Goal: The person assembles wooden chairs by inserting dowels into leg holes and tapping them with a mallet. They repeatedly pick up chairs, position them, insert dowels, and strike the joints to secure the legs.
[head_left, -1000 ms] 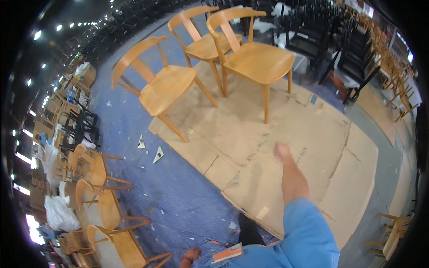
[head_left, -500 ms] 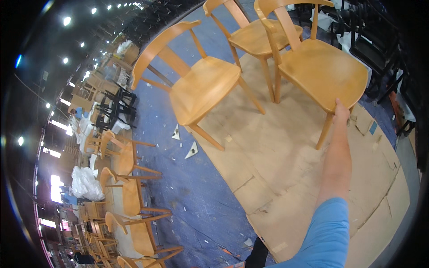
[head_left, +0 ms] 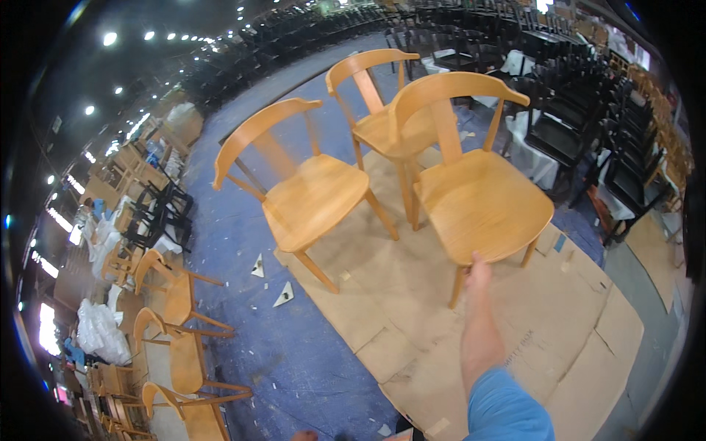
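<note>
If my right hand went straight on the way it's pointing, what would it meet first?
The nearest chair's seat: your right hand appears to touch its front edge. Depth is unclear, so it might pass above or below.

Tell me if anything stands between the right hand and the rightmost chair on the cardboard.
Nothing visible does: the right hand has its fingers on that chair, at the seat's front edge.

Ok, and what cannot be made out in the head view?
Head view:
Left hand: mostly cut off by lower edge.
Right hand: underside grip hidden by nearest wooden chair.
Rear wooden chair: partly behind nearest one.
Background black chairs: too crowded and dark to count.
</note>
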The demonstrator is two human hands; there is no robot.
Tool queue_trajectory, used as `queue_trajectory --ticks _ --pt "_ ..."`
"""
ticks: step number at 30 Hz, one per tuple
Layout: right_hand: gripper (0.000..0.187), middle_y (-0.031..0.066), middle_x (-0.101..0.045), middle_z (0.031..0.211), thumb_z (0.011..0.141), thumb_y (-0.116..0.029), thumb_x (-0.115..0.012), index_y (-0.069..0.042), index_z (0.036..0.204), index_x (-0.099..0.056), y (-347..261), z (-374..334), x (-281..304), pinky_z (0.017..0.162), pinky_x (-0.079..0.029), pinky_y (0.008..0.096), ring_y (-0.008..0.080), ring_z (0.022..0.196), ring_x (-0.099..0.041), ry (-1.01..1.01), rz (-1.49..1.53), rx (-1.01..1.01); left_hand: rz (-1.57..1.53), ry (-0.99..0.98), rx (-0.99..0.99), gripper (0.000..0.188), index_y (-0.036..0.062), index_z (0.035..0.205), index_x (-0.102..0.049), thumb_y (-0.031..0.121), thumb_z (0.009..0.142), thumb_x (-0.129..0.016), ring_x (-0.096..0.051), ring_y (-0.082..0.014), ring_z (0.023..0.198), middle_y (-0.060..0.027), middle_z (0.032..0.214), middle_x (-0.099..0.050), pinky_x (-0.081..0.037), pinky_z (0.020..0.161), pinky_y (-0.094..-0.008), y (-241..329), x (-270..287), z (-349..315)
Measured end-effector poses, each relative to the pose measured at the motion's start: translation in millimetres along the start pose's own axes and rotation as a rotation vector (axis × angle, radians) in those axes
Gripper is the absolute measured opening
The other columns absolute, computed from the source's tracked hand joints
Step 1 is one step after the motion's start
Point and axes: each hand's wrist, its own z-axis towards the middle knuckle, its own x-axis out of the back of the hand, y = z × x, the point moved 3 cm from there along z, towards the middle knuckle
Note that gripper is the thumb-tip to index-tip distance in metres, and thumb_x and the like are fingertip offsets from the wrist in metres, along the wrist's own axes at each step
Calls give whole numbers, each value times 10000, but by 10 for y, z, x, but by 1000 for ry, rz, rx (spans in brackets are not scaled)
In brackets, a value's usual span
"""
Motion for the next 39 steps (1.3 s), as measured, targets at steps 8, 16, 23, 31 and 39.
queue_trajectory --ticks 8,16,23,31,39 --pt "227 38 -640 913 904 -169 -638 -87 1098 -553 991 -2257 998 512 -488 303 150 663 -594 -128 51 -105 -533 365 -786 565 -41 1336 -450 228 893 -673 -483 -228 1242 -221 1317 -523 -394 1037 -355 2308 1176 897" --pt "490 123 -503 1360 945 -324 -558 -73 1353 -456 1243 -3838 2651 927 -470 407 262 1168 -531 -59 -145 -129 -789 370 -1125 388 -64 1123 -556 293 991 -477 -523 -268 1062 -179 1107 -573 -403 950 -391 3361 1818 774" --pt "691 259 -617 1170 849 -453 -645 93 1255 -524 -263 -3161 3369 898 -487 395 332 1071 -614 846 -574 212 -681 415 -1280 460 -8 992 -557 428 1011 -412 -507 -194 889 -75 929 -549 -412 815 -349 2934 1717 92" --pt "650 285 -625 1121 839 -441 -663 111 1171 -574 498 -3835 3322 905 -473 407 352 1060 -613 968 -369 242 -872 253 -1254 427 105 895 -448 523 979 -461 -377 -142 777 7 795 -348 -353 782 -302 3409 2038 46" --pt "521 174 -689 985 853 -432 -640 42 1070 -649 2026 -5983 4195 781 -510 372 242 871 -666 1179 154 216 -729 -268 -1440 376 115 803 -442 432 1001 -476 -369 -115 715 21 762 -357 -363 723 -276 3783 678 -1099"
